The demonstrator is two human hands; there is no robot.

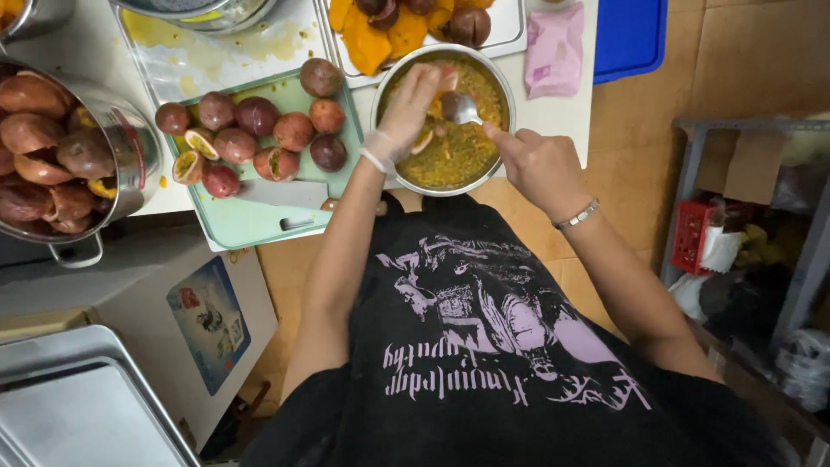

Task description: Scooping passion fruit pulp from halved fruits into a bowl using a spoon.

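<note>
Nearest you, your black shirt fills the lower frame and hides the bench edge below the bowl (pixel 396 82). Your right hand (pixel 540 164) is closed around a spoon (pixel 462 108); only the spoon's bowl shows, its handle buried in your grip. Your left hand (pixel 406 112), wearing a thin clear glove, pinches a passion fruit half (pixel 445 82) over the bowl, fingers covering most of it. The steel bowl sits at the bench's near edge, full of yellow seedy pulp; whether the spoon touches the fruit is hard to tell.

Left of the bowl, a green board (pixel 251 220) overhangs the near edge, carrying whole and cut passion fruits (pixel 255 138). At the bench's left end, a big pot (pixel 130 164) of shells is cut off by the frame. Along the far edge, a tray (pixel 510 35) of orange peels and a pink packet (pixel 553 47) are only partly visible.
</note>
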